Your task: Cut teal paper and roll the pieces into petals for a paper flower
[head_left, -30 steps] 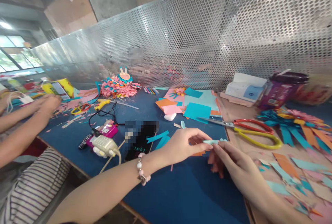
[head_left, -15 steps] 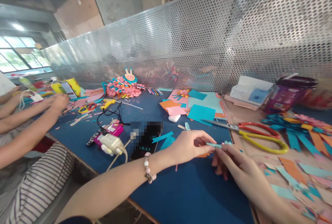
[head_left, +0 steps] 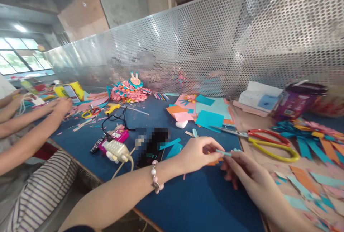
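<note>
A light blue paper strip (head_left: 223, 152) is stretched between my two hands above the blue tabletop (head_left: 204, 196). My left hand (head_left: 200, 153), with a beaded bracelet on its wrist, pinches one end of the strip. The other end sits between the fingertips of my right hand (head_left: 245, 169). Bright blue paper strips (head_left: 173, 148) lie left of my left hand, and orange paper (head_left: 215, 161) is partly hidden beneath it. Scissors (head_left: 268, 142) with one red and one yellow handle lie open beyond my right hand.
Coloured paper sheets (head_left: 209, 118), a phone (head_left: 153, 146) and a power strip (head_left: 116, 147) lie on the table. To the right are paper scraps (head_left: 303, 183), a ribboned paper piece (head_left: 309, 135) and a purple cup (head_left: 295, 99). Another person's hands (head_left: 63, 106) work at the left. A perforated metal panel (head_left: 188, 45) stands behind.
Both hands stay pinched on the strip, which shows a little flatter between them. The whole view has shifted slightly.
</note>
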Tool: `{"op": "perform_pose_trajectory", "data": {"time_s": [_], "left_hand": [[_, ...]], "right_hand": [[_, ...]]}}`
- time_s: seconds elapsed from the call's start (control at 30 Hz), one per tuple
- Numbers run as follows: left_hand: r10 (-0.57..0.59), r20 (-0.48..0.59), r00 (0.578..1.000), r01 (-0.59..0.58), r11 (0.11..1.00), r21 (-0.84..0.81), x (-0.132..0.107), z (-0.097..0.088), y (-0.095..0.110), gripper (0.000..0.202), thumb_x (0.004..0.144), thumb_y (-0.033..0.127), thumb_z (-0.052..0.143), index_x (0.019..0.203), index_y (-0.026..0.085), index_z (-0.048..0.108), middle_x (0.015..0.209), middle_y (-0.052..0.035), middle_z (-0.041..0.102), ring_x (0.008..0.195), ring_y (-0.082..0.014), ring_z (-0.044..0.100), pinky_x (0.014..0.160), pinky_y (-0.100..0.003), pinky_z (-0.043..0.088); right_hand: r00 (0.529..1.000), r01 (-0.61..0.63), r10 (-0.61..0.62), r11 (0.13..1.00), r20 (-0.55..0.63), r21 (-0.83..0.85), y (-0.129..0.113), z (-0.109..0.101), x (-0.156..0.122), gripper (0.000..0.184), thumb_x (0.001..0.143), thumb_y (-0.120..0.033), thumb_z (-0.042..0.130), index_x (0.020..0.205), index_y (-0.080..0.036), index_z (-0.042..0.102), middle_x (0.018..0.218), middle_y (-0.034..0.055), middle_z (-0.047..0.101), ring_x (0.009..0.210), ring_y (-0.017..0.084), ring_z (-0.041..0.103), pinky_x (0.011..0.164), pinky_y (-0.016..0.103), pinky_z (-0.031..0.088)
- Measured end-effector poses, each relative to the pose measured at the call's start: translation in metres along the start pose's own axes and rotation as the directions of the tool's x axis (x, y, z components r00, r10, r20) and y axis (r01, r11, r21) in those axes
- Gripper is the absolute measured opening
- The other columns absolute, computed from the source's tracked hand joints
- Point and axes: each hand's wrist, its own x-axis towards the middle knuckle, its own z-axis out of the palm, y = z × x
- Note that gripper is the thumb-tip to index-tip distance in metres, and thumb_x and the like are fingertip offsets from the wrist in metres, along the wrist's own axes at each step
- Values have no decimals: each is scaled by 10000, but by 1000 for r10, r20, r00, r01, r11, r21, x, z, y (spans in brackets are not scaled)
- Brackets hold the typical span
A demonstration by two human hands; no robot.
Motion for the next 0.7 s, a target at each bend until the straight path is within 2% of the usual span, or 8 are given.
{"op": "perform_pose_trajectory", "data": {"time_s": [0.27,0.53,0.7], "left_hand": [[2,-1,1000,-2,1000,-19,0,-1,-1,174,774,288,620,881,158,663,803,-30,637,726,-130,595,674,-244,477],[-9,57,998,13,998,-68,-1,-1,-2,155,768,239,615,890,151,651,769,-32,639,713,-134,600,677,-250,480],[-39,82,996,49,991,-128,-1,2,-5,158,776,261,607,885,151,636,792,-43,646,763,-158,624,725,-288,503]], "right_hand": [[999,-35,36,999,10,-31,0,-1,1,349,871,-540,434,898,-196,481,614,-23,562,445,100,520,442,229,446],[994,-62,69,995,88,-84,2,-2,4,387,868,-558,423,777,-191,507,522,-42,530,362,71,449,372,197,364],[989,-126,133,987,67,-99,-3,-3,1,428,862,-587,394,735,-195,514,414,-62,473,281,59,364,313,177,272]]}}
